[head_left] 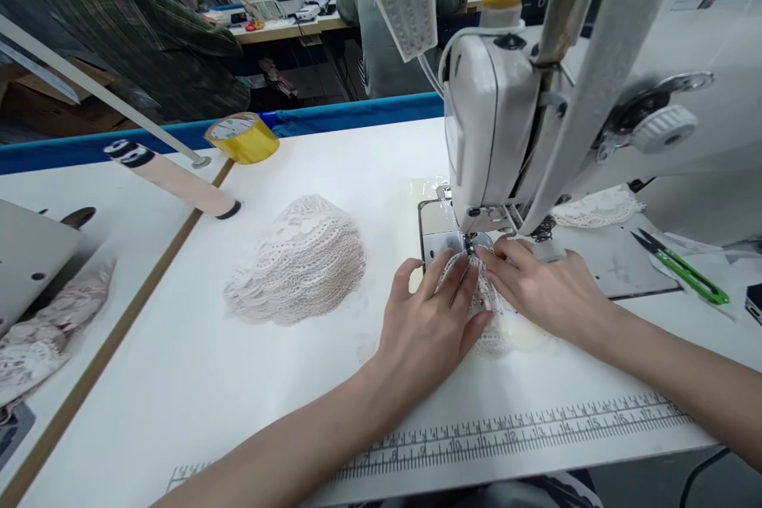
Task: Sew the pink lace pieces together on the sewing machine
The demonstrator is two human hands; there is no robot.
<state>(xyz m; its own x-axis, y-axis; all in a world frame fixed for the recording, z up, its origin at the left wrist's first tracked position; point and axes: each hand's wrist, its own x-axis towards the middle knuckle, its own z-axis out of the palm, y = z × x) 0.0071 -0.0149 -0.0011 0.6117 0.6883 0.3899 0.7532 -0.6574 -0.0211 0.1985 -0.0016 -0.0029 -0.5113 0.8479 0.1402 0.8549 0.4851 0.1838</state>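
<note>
A small piece of white lace [491,299] lies under the presser foot [470,243] of a white sewing machine [488,119]. My left hand [425,313] presses its bent fingers onto the left side of this lace, close to the needle area. From the right, my right hand [544,286] grips the lace edge, its fingertips close beside the foot. Both hands partly cover the lace, and the exact fingertip contact is hidden. To the left, a stack of pale lace pieces [303,262] rests on the white table [286,389].
Green thread snips [684,268] lie at the right. More lace [598,206] sits behind the right hand. Yellow tape [244,136] and a pinkish roll [175,180] lie at the back left. A printed ruler [512,436] runs along the front edge. Two people sit beyond.
</note>
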